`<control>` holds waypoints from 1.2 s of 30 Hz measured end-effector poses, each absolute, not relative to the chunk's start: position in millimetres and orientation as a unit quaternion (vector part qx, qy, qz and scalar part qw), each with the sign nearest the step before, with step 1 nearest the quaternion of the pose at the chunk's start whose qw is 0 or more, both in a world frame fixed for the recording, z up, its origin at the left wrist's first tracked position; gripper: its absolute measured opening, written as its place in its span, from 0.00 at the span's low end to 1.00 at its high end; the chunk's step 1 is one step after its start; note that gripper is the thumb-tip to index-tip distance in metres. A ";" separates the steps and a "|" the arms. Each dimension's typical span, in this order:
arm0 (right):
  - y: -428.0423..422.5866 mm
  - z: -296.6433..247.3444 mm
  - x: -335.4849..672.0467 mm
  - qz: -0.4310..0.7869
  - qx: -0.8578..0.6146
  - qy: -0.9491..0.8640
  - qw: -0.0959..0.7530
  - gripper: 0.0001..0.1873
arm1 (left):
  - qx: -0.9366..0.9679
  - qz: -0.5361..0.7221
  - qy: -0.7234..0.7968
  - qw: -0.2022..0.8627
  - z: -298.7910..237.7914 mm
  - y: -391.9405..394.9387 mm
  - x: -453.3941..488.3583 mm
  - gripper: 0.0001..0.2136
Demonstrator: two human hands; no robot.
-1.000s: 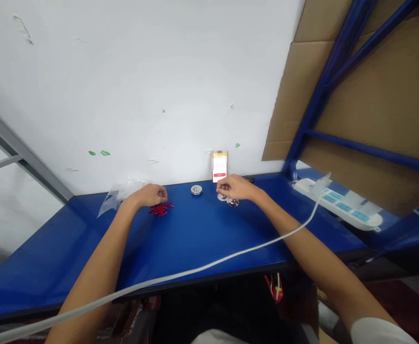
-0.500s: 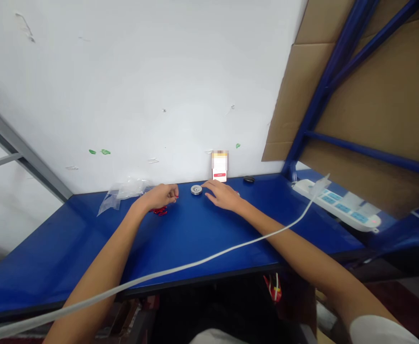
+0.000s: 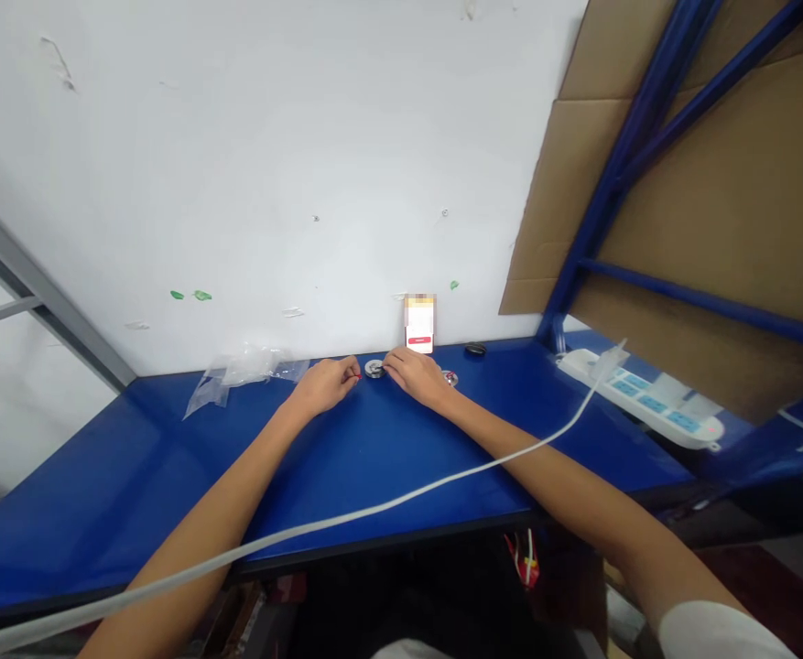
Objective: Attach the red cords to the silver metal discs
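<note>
Left hand (image 3: 325, 386) looks to be pinching a tiny red piece (image 3: 358, 376) in its fingers (image 3: 347, 370). Right hand (image 3: 416, 377) is curled up against a round metal disc (image 3: 374, 368), can't tell if it's gripping. Disc sits at left hand's 3 o'clock on the blue bench (image 3: 168, 448).

A scuffed white wall (image 3: 236, 165) with small green marks rose behind the blue worktop (image 3: 85, 494). Brown cardboard sheets (image 3: 737, 210) were backed by a blue metal frame (image 3: 641, 137) on the right, and a grey metal rail (image 3: 37, 276) ran along the left.
</note>
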State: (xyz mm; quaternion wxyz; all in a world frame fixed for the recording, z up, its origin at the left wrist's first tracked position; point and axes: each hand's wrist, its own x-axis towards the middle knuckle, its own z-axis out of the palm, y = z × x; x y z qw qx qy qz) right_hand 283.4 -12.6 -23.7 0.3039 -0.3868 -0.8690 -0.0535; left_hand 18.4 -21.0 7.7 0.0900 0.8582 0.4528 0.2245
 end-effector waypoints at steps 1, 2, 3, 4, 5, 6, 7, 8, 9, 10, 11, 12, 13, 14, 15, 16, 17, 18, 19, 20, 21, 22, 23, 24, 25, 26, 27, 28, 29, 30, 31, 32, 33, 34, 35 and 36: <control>-12.5 -22.3 283.7 -0.025 -0.393 -0.855 0.337 0.13 | 0.851 0.248 0.453 0.099 8.8 -21.9 19.2 0.07; -12.0 -21.2 283.8 0.016 -0.401 -0.835 0.376 0.12 | 0.840 0.275 0.452 0.118 10.4 -23.3 20.8 0.08; -11.2 -20.5 283.9 0.074 -0.408 -0.809 0.416 0.12 | 0.825 0.305 0.452 0.148 12.2 -25.2 23.3 0.09; -10.3 -20.2 284.0 0.146 -0.411 -0.778 0.452 0.13 | 0.806 0.337 0.450 0.186 13.9 -27.6 26.9 0.11; -9.5 -20.3 284.2 0.226 -0.407 -0.743 0.481 0.16 | 0.783 0.369 0.446 0.228 15.4 -30.3 31.3 0.13; -8.9 -20.7 284.5 0.305 -0.395 -0.707 0.501 0.19 | 0.758 0.400 0.440 0.268 16.5 -33.2 36.2 0.16; -8.7 -21.4 285.0 0.375 -0.379 -0.673 0.513 0.23 | 0.736 0.425 0.433 0.301 17.0 -35.9 41.2 0.18; -8.8 -22.2 285.7 0.432 -0.364 -0.642 0.519 0.26 | 0.719 0.443 0.426 0.323 17.0 -38.2 45.8 0.19; -9.4 -22.9 286.6 0.472 -0.350 -0.618 0.522 0.28 | 0.707 0.458 0.423 0.332 16.4 -39.8 49.5 0.19; -10.2 -23.3 287.7 0.499 -0.339 -0.602 0.522 0.29 | 0.700 0.471 0.425 0.329 15.5 -40.7 52.1 0.19; -11.1 -23.3 289.0 0.514 -0.330 -0.595 0.522 0.28 | 0.694 0.484 0.431 0.316 14.4 -41.0 53.4 0.19; -12.0 -22.9 290.4 0.516 -0.323 -0.601 0.518 0.27 | 0.688 0.493 0.439 0.302 13.3 -40.6 53.6 0.19; -12.9 -22.1 291.8 0.504 -0.317 -0.619 0.512 0.25 | 0.682 0.499 0.447 0.294 12.3 -40.0 52.8 0.19; -13.7 -20.9 293.2 0.477 -0.315 -0.646 0.506 0.22 | 0.676 0.500 0.453 0.296 11.7 -39.3 51.5 0.20; -14.5 -19.4 294.5 0.438 -0.316 -0.677 0.499 0.18 | 0.669 0.499 0.456 0.310 11.5 -38.7 50.0 0.20; -15.4 -17.7 295.7 0.394 -0.320 -0.708 0.491 0.15 | 0.659 0.496 0.455 0.335 11.6 -38.6 48.8 0.20; -16.4 -16.1 296.6 0.353 -0.325 -0.731 0.484 0.12 | 0.648 0.493 0.451 0.366 12.1 -38.9 48.0 0.21; -17.6 -14.7 297.2 0.327 -0.329 -0.746 0.478 0.10 | 0.636 0.491 0.444 0.397 12.9 -39.8 47.7 0.20; -18.9 -13.6 297.4 0.319 -0.331 -0.754 0.470 0.09 | 0.625 0.490 0.436 0.423 13.9 -41.0 48.1 0.20; -20.4 -13.0 297.4 0.332 -0.330 -0.755 0.459 0.09 | 0.618 0.488 0.428 0.444 14.8 -42.6 49.1 0.20; -21.9 -12.8 297.0 0.359 -0.327 -0.752 0.444 0.09 | 0.614 0.485 0.422 0.457 15.7 -44.3 50.4 0.19; -23.3 -13.2 296.4 0.391 -0.325 -0.746 0.430 0.09 | 0.615 0.484 0.418 0.461 16.3 -45.9 51.9 0.19; -24.6 -13.9 295.6 0.420 -0.324 -0.738 0.417 0.09 | 0.620 0.482 0.418 0.456 16.6 -47.2 53.5 0.18; -25.7 -14.9 294.7 0.441 -0.323 -0.731 0.409 0.09 | 0.628 0.480 0.420 0.446 16.4 -48.0 54.8 0.18; -26.7 -15.9 293.8 0.454 -0.323 -0.723 0.408 0.08 | 0.640 0.475 0.422 0.432 15.8 -48.4 55.9 0.17; -27.4 -16.7 292.8 0.462 -0.323 -0.716 0.412 0.07 | 0.654 0.468 0.423 0.418 14.8 -48.3 56.7 0.16; -28.1 -17.4 291.8 0.467 -0.323 -0.710 0.417 0.07 | 0.668 0.459 0.422 0.407 13.4 -47.7 57.2 0.16; -28.6 -17.7 290.9 0.475 -0.322 -0.703 0.421 0.08 | 0.681 0.450 0.419 0.397 11.8 -46.9 57.4 0.15; -29.1 -17.8 290.0 0.487 -0.320 -0.694 0.423 0.08 | 0.693 0.442 0.417 0.388 10.1 -46.1 57.4 0.15; -29.4 -17.8 289.0 0.502 -0.318 -0.684 0.423 0.09 | 0.702 0.438 0.416 0.377 8.4 -45.3 57.3 0.14; -29.6 -17.9 288.0 0.517 -0.318 -0.672 0.424 0.10 | 0.710 0.436 0.417 0.364 6.9 -44.8 57.1 0.14; -29.7 -18.2 286.8 0.530 -0.319 -0.660 0.427 0.11 | 0.716 0.436 0.417 0.351 5.7 -44.5 57.0 0.14; -29.5 -18.8 285.6 0.540 -0.323 -0.647 0.431 0.12 | 0.722 0.437 0.418 0.336 4.8 -44.6 56.9 0.14; -29.2 -19.9 284.4 0.545 -0.329 -0.636 0.435 0.13 | 0.730 0.435 0.419 0.320 4.0 -45.0 56.9 0.14; -28.7 -21.4 283.2 0.546 -0.337 -0.629 0.440 0.14 | 0.741 0.429 0.421 0.299 3.4 -45.5 56.8 0.13; -28.2 -23.1 282.0 0.543 -0.343 -0.623 0.445 0.15 | 0.754 0.419 0.425 0.273 2.8 -46.0 56.8 0.12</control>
